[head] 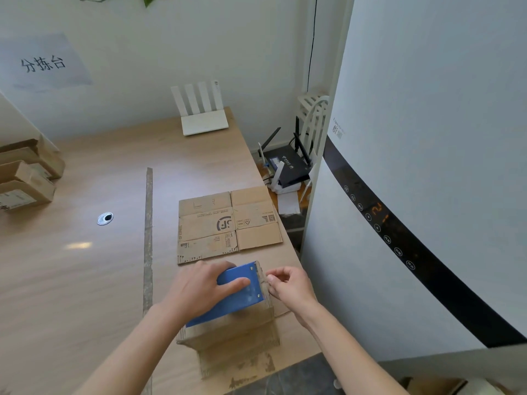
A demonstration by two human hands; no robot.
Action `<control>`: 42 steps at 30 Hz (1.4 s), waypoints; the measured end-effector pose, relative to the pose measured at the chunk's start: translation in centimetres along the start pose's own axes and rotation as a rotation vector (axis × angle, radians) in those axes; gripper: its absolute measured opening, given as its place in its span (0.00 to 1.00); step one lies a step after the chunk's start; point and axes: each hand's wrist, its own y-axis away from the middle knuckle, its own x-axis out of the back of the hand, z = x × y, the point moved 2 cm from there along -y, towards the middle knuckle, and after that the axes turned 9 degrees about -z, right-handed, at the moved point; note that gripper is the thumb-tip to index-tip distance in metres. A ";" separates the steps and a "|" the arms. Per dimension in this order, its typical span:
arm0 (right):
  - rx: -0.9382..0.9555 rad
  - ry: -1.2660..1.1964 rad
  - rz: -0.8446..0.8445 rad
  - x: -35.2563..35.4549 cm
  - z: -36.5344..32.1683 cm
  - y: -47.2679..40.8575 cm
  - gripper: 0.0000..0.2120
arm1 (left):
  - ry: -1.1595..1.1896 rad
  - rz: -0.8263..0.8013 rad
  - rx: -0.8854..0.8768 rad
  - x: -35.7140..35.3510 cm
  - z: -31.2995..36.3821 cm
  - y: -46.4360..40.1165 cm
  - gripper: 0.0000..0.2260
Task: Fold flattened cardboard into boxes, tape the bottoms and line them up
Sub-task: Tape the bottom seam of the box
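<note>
A folded cardboard box (pixel 233 334) stands near the table's front edge, its bottom flaps facing up. On top of it lies a blue tape dispenser (pixel 236 297), gripped by my left hand (pixel 199 289) with the fingers wrapped over its body. My right hand (pixel 288 283) sits at the box's right edge beside the dispenser's blade end, fingers pinched together on what looks like the tape end; the tape itself is hard to make out. A flattened cardboard sheet (pixel 228 223) with printed markings lies just beyond the box.
Several small cardboard boxes (pixel 25 175) are stacked at the far left. A white router (pixel 204 115) stands at the back of the wooden table (pixel 85 266). A large white appliance (pixel 427 166) stands close on the right. A grey strip (pixel 148 223) runs along the tabletop.
</note>
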 end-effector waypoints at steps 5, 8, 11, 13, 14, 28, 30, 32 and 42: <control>-0.055 -0.068 0.004 0.1 0.1 -1.0 0.04 | -0.055 0.012 0.005 -0.1 0.3 -1.0 0.27; -0.076 -0.042 0.007 0.2 0.5 -1.5 0.04 | -0.060 0.017 0.000 -0.1 0.4 -1.2 0.27; -0.100 0.043 0.024 -0.1 0.8 -2.1 0.05 | -0.027 0.024 -0.012 -0.3 0.4 -1.2 0.28; -0.119 0.088 0.042 -0.5 0.9 -2.4 0.03 | 0.023 0.043 -0.017 -0.3 0.3 -1.2 0.30; -0.132 0.096 0.056 -0.7 0.8 -2.4 0.03 | 0.047 0.057 -0.019 -0.3 0.3 -1.1 0.31; -0.029 0.238 0.149 -1.2 0.6 -0.6 0.05 | 0.147 0.114 -0.082 -0.8 -0.2 -0.8 0.21; -0.017 0.303 0.172 -1.4 0.3 -0.3 0.05 | 0.191 0.085 -0.096 -0.5 -0.1 -0.6 0.18; 0.007 0.359 0.191 -1.7 -0.1 0.1 0.06 | 0.186 0.048 -0.073 0.2 -1.0 -0.1 0.13; 0.080 0.486 0.208 -2.1 -0.2 0.2 0.07 | 0.007 -0.022 0.286 1.4 -14.6 9.6 0.14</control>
